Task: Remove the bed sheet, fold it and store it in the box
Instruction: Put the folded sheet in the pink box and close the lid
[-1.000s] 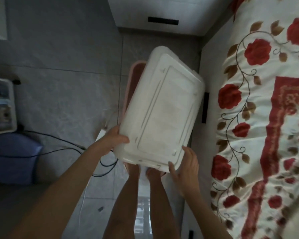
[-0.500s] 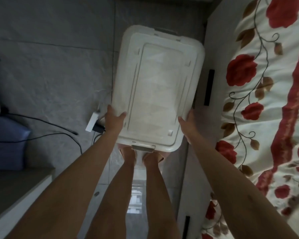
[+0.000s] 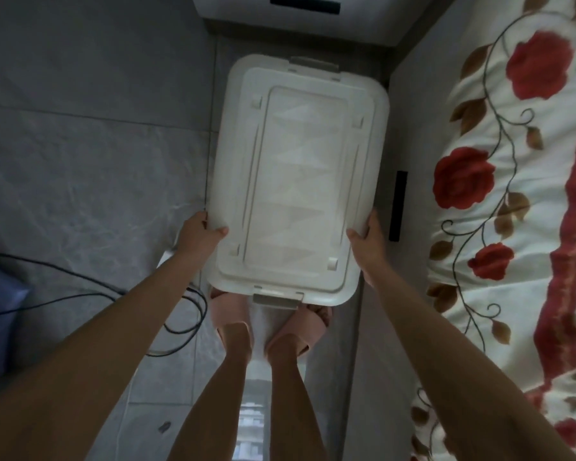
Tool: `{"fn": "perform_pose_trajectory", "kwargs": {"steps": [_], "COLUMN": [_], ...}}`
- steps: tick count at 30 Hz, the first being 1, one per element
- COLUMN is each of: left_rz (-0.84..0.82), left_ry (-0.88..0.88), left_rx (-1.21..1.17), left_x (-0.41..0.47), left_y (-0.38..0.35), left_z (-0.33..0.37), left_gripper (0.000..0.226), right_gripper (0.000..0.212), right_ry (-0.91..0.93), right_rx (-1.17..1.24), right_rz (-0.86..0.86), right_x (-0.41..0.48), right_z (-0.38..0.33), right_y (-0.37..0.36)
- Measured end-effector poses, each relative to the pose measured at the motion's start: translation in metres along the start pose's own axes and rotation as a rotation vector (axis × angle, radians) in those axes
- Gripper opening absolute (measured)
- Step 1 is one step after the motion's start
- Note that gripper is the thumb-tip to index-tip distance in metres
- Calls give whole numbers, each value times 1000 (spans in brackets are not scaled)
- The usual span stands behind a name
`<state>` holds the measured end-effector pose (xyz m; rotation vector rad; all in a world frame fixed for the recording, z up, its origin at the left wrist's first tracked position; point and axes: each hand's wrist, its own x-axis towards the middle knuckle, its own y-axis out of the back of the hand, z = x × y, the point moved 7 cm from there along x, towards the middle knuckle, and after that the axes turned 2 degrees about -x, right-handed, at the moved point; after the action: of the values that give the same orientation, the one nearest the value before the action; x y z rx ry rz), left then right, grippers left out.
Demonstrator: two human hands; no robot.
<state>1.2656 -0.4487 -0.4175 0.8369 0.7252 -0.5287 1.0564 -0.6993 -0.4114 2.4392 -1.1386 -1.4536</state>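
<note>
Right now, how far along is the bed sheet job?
Done: nothing certain; a floral bed sheet still covers the bed on the right. In hand: the left hand and right hand grip the long edges of the white box lid, over the floor beside the bed. The box under it and its contents are hidden. Left, probably: strip the sheet, fold it, store it.

Bare arms (image 3: 113, 344) end in a bare left grip (image 3: 200, 237) and right grip (image 3: 366, 242). Legs (image 3: 220, 394) bare too; pink open-toed slippers (image 3: 228, 309) with broad straps.
</note>
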Motion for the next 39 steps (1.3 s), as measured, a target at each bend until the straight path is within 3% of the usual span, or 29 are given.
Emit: {"fn": "perform_pose_trajectory", "kwargs": {"steps": [3, 5, 7, 9, 13, 15, 17, 18, 20, 22, 23, 24, 27, 29, 39], "left_rz": [-62, -135, -175, -183, -263, -267, -274, -281, -314, -331, -335, -339, -335, -325, -320], "left_ry": [-66, -154, -262, -333, -249, -224, -191, -174, -103, -58, -52, -46, -54, -52, -41], "left_rx": [33, 63, 223, 402, 495, 542, 567, 584, 567, 531, 524, 519, 506, 487, 472], "left_x": [11, 15, 13, 9, 13, 16, 15, 16, 19, 21, 21, 21, 20, 20, 10], "left_y": [-3, -12, -25, -37, -46, -46, -47, -46, -44, -44, -44, -44, -45, -46, -46], "left_z": [19, 37, 56, 65, 55, 53, 55, 56, 56, 57, 57, 56, 54, 54, 57], "left_gripper": [49, 67, 83, 84, 126, 140, 145, 146, 148, 149, 149, 149, 149, 149, 147], "right_gripper": [66, 64, 66, 66, 64, 64, 67, 70, 88, 110, 114, 103, 32, 16, 14], "right_ry": [19, 56, 154, 224, 207, 237, 189, 80, -323, -702, -794, -795, -610, -590, -759], "right_rx": [-62, -165, -362, -604, -637, -531, -319, -192, 60, 378, 554, 729, 1067, 1094, 835], "right_rz": [85, 162, 202, 184, 116, 119, 261, 369, 518, 537, 488, 386, 12, 2, 4], "right_x": [19, 26, 26, 24, 37, 37, 18, 3, -34, -65, -77, -82, -89, -91, -61], "right_z": [-25, -42, -59, -62, -59, -59, -49, -36, 3, 41, 49, 53, 30, 21, 20], "right_y": [8, 9, 2, -10, -8, -4, 2, 3, -14, -47, -64, -80, -112, -119, -114]}}
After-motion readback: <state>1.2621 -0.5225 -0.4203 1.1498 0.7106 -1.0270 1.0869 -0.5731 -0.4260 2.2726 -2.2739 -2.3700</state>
